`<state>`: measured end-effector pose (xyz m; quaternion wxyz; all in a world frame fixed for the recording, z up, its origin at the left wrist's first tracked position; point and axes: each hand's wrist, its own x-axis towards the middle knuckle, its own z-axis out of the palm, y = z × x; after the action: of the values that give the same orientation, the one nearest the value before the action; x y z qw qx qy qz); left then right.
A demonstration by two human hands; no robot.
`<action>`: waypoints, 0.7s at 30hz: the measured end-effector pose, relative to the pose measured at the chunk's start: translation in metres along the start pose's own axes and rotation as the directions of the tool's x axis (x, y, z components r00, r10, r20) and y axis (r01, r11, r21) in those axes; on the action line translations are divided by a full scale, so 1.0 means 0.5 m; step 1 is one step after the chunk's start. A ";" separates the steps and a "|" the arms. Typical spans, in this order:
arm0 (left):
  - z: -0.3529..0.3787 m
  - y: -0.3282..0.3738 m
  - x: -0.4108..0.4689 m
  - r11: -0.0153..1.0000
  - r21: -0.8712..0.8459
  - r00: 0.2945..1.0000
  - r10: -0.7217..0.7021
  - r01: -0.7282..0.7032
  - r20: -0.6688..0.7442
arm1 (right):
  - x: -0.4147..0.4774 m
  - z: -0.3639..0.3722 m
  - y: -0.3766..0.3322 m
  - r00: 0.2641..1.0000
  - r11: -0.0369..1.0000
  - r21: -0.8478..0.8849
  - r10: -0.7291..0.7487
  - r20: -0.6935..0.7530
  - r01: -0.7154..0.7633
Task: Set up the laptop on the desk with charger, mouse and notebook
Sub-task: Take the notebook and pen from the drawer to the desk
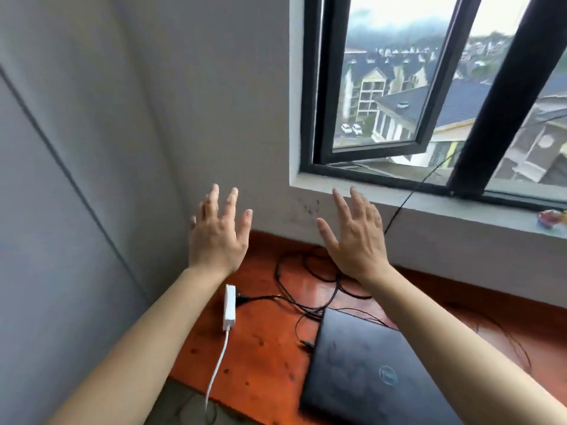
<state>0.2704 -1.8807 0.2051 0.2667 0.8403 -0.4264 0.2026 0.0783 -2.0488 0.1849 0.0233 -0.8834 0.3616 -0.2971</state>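
My left hand (pixel 217 237) and right hand (pixel 356 240) hover, fingers spread, empty. Below them, the closed black laptop's (pixel 352 372) far edge faces the wall.

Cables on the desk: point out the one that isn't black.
The white cable, running from the white power strip off the desk's near edge. The other cables are black and lie tangled beyond the closed laptop.

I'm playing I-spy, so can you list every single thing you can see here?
laptop: one, black, closed, on the desk's right part
power strip: one, white with a white cord, left of the laptop
cables: a tangle, black, behind the laptop
desk: one, reddish-brown, below the window
window: one, black frame, pane open
small object: one, pinkish, on the sill, too blurred to name
left hand: open, raised, empty
right hand: open, raised, empty
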 end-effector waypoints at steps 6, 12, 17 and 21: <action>-0.093 -0.076 -0.181 0.934 0.222 0.958 -0.288 0.280 0.006 | -0.028 0.070 -0.124 0.972 0.955 0.210 -0.227 0.060 0.210; -0.341 -0.185 -0.436 0.669 0.464 0.797 -0.583 0.581 -0.157 | -0.140 0.115 -0.400 0.850 0.792 0.496 -0.495 0.179 0.356; -0.631 -0.222 -0.677 0.370 0.495 0.595 -0.671 0.786 -0.443 | -0.313 0.041 -0.705 0.641 0.537 0.656 -0.760 0.103 0.531; -0.852 -0.216 -0.915 0.140 0.511 0.469 -0.648 0.848 -0.601 | -0.522 -0.063 -0.960 0.464 0.289 0.768 -0.885 -0.013 0.571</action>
<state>0.0574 -1.2844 0.2460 -0.0040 0.9290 0.2206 0.2971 0.2146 -1.5191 0.2012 0.2790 -0.9089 -0.2499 -0.1835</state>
